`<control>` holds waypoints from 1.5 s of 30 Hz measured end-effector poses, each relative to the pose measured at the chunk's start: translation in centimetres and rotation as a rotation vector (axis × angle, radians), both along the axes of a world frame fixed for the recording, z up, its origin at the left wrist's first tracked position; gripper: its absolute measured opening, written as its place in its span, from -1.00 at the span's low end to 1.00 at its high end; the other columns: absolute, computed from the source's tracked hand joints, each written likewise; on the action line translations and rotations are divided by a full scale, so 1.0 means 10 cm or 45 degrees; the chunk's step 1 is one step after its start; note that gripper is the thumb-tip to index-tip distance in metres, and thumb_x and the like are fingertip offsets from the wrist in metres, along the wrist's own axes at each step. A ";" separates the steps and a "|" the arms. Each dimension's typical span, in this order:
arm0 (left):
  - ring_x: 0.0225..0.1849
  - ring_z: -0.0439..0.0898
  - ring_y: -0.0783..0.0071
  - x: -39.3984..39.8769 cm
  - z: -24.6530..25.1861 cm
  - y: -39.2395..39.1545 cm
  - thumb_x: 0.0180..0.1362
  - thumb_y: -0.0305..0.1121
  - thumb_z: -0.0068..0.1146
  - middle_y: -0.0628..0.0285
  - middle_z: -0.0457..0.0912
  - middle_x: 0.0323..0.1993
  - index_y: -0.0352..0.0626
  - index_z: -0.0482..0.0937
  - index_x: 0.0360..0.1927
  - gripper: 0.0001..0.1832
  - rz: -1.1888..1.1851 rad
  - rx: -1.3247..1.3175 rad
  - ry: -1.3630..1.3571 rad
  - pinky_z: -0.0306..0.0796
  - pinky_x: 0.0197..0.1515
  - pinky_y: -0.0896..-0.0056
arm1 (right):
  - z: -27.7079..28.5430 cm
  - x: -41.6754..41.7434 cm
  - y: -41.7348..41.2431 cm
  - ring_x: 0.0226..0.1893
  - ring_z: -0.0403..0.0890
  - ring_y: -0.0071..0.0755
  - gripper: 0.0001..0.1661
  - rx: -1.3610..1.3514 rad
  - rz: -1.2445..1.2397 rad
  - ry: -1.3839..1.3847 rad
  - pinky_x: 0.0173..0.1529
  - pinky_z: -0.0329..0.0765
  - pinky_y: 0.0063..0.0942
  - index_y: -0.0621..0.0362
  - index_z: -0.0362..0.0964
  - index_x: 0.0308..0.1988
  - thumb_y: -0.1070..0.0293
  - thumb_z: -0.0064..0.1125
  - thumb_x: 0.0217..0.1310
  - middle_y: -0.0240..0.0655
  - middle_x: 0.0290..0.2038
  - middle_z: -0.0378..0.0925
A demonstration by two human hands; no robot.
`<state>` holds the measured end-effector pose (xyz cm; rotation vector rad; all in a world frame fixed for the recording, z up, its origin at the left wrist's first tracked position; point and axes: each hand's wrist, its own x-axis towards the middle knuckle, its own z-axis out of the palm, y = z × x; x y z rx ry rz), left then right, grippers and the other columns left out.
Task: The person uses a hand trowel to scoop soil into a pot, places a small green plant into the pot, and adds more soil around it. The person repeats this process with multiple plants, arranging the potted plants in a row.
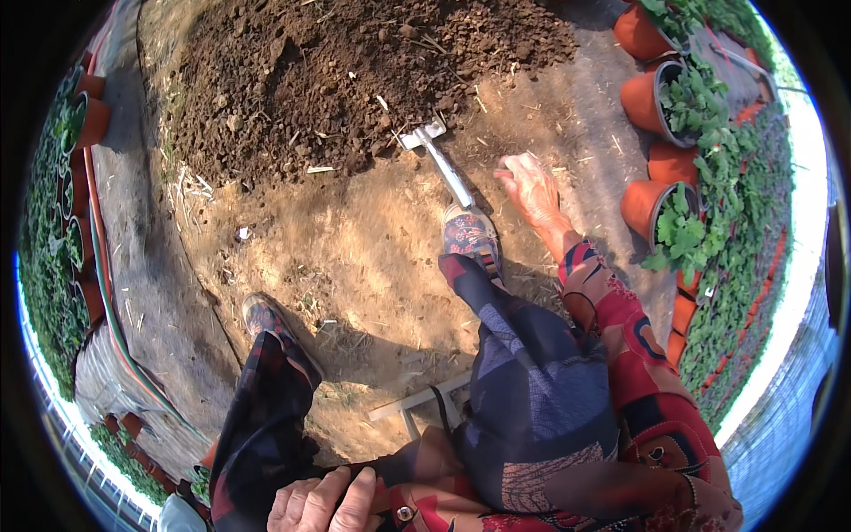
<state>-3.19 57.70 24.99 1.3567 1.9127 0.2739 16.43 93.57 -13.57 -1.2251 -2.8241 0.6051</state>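
My right hand [532, 189] hovers over the bare ground with its fingers loosely bent and holds nothing that I can see. Just left of it lies a small metal hand tool with a tubular handle [451, 171] and a flat, wide head [423, 135]. The head touches the edge of a heap of loose brown soil [319, 86]; the handle's end lies at the toe of my right shoe [471, 233]. At the bottom of the view my left hand [326, 502] rests on my lap, its palm hidden and no object showing in it.
Terracotta-coloured pots [641, 110] with leafy green plants line the right side. More pots [92, 123] and a hose [110, 299] run along the left. Beneath me shows part of a pale stool-like frame [422, 398]. My left shoe [279, 332] stands on the dirt.
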 end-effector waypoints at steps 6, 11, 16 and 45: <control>-0.11 0.59 0.07 -0.02 -0.01 -0.05 0.06 -0.44 0.28 0.02 0.58 0.03 -0.23 0.50 0.20 -0.44 0.031 -0.028 0.029 0.46 -0.03 0.14 | 0.33 0.34 0.07 -0.17 0.63 0.01 -0.73 -0.322 0.156 -0.459 -0.07 0.53 -0.06 -0.05 0.55 -0.17 0.09 0.12 0.22 -0.20 -0.18 0.59; -0.12 0.59 0.09 0.01 0.02 0.01 0.02 -0.44 0.32 0.07 0.60 -0.02 -0.16 0.53 0.18 -0.43 0.021 -0.035 -0.005 0.48 -0.06 0.15 | 0.44 0.36 0.10 -0.18 0.64 0.01 -0.67 -0.717 0.324 -0.507 -0.12 0.54 -0.11 0.06 0.59 -0.27 0.05 0.18 0.14 -0.13 -0.25 0.64; -0.12 0.59 0.05 0.06 0.01 0.02 0.09 -0.39 0.28 0.03 0.60 0.00 -0.18 0.52 0.20 -0.46 -0.030 -0.088 0.057 0.46 -0.04 0.12 | 0.27 -0.47 0.36 -0.14 0.61 0.10 -0.64 -0.052 0.235 0.146 -0.03 0.49 -0.01 0.08 0.52 -0.06 0.14 0.19 0.21 0.01 -0.16 0.58; -0.11 0.54 0.01 0.19 0.05 -0.68 0.04 -0.41 0.25 0.04 0.58 -0.10 -0.20 0.47 0.20 -0.42 0.235 -0.027 0.404 0.40 -0.05 0.14 | 1.50 1.17 -0.62 -0.65 0.28 -0.71 -0.86 -1.635 -1.287 1.405 -0.51 0.26 -0.56 0.04 0.41 -0.26 0.28 0.01 0.43 -0.49 -0.50 0.39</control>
